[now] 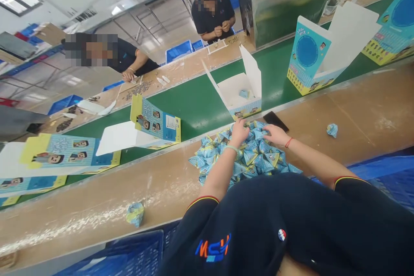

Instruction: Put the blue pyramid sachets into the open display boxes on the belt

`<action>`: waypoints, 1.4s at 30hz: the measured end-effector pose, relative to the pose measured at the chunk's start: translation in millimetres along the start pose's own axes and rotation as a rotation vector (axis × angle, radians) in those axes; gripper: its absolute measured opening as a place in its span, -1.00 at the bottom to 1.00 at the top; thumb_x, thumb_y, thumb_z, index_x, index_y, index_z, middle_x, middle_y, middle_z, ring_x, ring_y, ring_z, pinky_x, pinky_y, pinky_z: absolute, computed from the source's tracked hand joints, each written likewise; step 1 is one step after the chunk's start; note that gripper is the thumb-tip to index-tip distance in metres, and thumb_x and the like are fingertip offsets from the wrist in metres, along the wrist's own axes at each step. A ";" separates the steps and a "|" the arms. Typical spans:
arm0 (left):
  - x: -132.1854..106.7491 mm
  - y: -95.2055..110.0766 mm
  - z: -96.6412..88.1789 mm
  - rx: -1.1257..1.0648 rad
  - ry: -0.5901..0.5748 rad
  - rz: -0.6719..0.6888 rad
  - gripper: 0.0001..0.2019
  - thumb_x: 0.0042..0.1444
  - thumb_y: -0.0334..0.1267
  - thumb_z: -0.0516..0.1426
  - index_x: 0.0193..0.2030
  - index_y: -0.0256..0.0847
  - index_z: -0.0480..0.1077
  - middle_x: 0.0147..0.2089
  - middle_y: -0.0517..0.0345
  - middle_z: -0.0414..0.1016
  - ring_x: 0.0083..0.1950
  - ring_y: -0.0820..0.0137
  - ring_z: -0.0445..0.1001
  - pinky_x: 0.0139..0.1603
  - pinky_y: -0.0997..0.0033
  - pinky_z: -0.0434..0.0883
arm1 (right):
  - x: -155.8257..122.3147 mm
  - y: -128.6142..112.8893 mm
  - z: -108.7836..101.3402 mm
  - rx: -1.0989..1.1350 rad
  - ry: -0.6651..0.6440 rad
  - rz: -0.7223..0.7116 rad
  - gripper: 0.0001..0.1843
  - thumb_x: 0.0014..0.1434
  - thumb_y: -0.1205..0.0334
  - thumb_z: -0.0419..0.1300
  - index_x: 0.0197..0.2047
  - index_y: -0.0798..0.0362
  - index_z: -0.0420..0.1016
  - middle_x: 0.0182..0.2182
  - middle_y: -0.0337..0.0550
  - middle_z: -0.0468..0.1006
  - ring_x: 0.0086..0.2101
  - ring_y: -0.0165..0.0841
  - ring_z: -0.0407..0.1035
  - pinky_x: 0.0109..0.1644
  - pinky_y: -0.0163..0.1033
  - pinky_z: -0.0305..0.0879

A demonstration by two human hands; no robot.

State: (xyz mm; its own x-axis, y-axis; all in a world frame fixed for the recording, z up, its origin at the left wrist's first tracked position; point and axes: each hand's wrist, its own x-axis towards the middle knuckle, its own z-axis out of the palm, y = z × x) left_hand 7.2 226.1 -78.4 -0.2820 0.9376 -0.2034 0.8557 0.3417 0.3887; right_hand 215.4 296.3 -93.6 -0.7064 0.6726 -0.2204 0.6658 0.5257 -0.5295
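At the pile of blue-and-yellow, pyramid-shaped plastic packets (255,159) on the brown worktop (349,125), left hand (239,133) has fingers curled, grip indeterminable, right hand (277,135) has fingers apart; light pinching at packet edges should avoid crushing.

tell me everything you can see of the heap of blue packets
The heap of blue packets is a loose mound of small, pointed, roughly pyramid-shaped packs with yellow patches, in crinkled, slightly shiny wrap that looks like plastic film. They lie jumbled at many angles on the brown tabletop, just on the wearer's side of an open white-lined box. The left hand and right hand reach into its far side; the wearer's body hides its near edge.
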 end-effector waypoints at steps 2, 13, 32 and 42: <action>-7.4 -4.1 5.8 0.032 -0.061 -0.017 -0.45 0.19 -0.35 0.06 0.35 -0.21 0.32 0.41 -0.08 0.32 0.42 0.14 0.27 0.46 0.15 0.23 | 10.6 -13.5 11.9 -0.016 -0.005 -0.050 -0.48 0.10 0.17 0.45 0.12 0.07 0.56 0.08 0.11 0.55 0.07 -0.09 0.45 0.16 -0.13 0.36; -16.2 -12.3 17.1 0.135 -0.216 -0.033 -0.47 0.13 -0.28 0.19 0.28 -0.11 0.39 0.31 -0.08 0.36 0.30 0.01 0.34 0.24 0.09 0.39 | 34.3 -27.5 29.1 -0.074 0.004 -0.044 -0.72 0.16 0.37 0.35 -0.03 0.11 0.55 -0.07 -0.03 0.58 -0.10 -0.24 0.47 0.02 -0.11 0.43; -17.0 -28.1 23.0 0.124 -0.233 -0.002 -0.48 0.20 -0.20 0.17 0.31 -0.18 0.32 0.36 -0.11 0.31 0.31 0.02 0.34 0.29 0.13 0.33 | 11.6 78.6 -211.5 0.145 1.657 0.014 -0.50 0.27 0.02 0.16 0.21 0.04 0.33 0.10 0.10 0.37 0.20 -0.03 0.29 0.33 0.25 0.22; -22.6 -32.3 25.0 0.128 -0.174 0.020 -0.46 0.11 -0.33 0.24 0.27 -0.13 0.36 0.33 -0.10 0.36 0.29 -0.01 0.36 0.24 0.04 0.35 | 65.1 123.8 -209.9 0.302 1.300 0.293 -0.32 0.11 0.10 0.28 0.27 0.12 0.30 0.10 0.11 0.38 -0.10 -0.19 0.47 0.18 0.07 0.40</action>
State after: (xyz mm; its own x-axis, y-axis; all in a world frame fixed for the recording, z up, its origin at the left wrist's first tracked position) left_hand -3.2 192.2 -108.8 -0.1944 0.9150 -0.3535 0.9118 0.3015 0.2790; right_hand 302.3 514.5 -1.6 0.2951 0.8267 0.4791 0.5546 0.2601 -0.7904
